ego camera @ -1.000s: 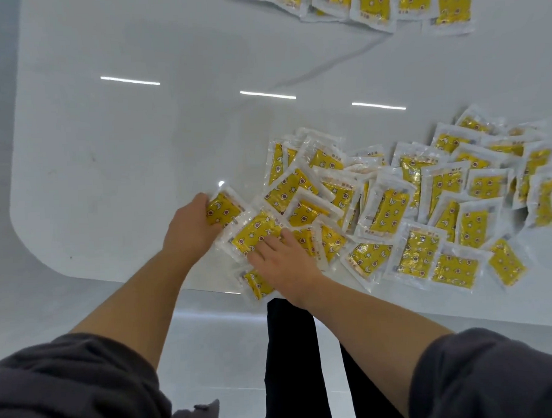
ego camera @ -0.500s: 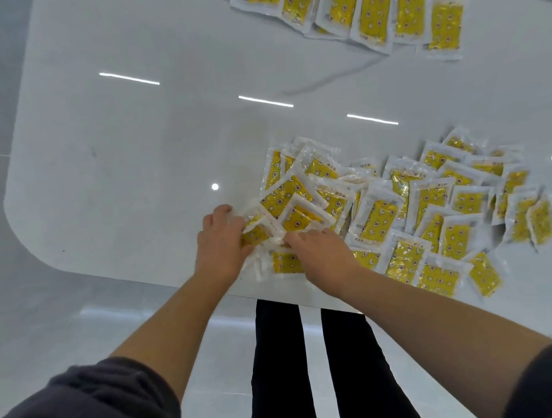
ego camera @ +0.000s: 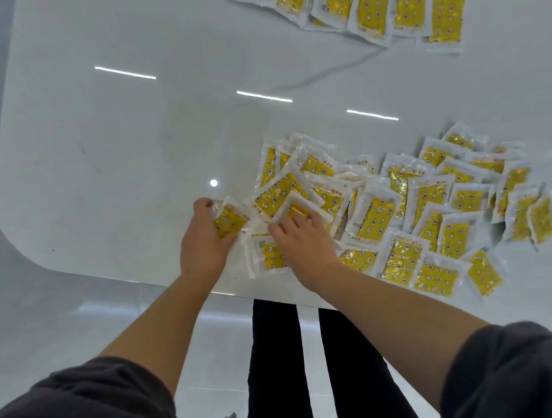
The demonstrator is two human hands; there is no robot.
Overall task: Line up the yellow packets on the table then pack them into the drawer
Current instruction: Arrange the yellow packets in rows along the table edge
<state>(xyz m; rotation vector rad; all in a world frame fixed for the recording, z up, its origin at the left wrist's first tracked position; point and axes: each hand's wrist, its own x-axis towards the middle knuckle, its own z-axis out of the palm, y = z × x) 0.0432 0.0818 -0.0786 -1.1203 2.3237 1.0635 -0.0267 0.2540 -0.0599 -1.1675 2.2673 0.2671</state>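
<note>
Left hand (ego camera: 204, 242): fingers curled round one yellow packet (ego camera: 230, 222).
Right hand (ego camera: 304, 242): fingers spread flat on the loose pile (ego camera: 375, 211), beside the left fingertips.
Risk: slick wrappers may skid under the flat fingers and slip off the table (ego camera: 110, 152) edge behind the palm.

A plain, brightly lit indoor workroom, exact kind unclear: a glossy white round-cornered counter (ego camera: 110, 158) is reflecting long ceiling strip lights (ego camera: 125, 72) and is standing over a pale grey polished tile floor (ego camera: 62, 319), carrying dozens of identical yellow packets (ego camera: 375, 216).
</note>
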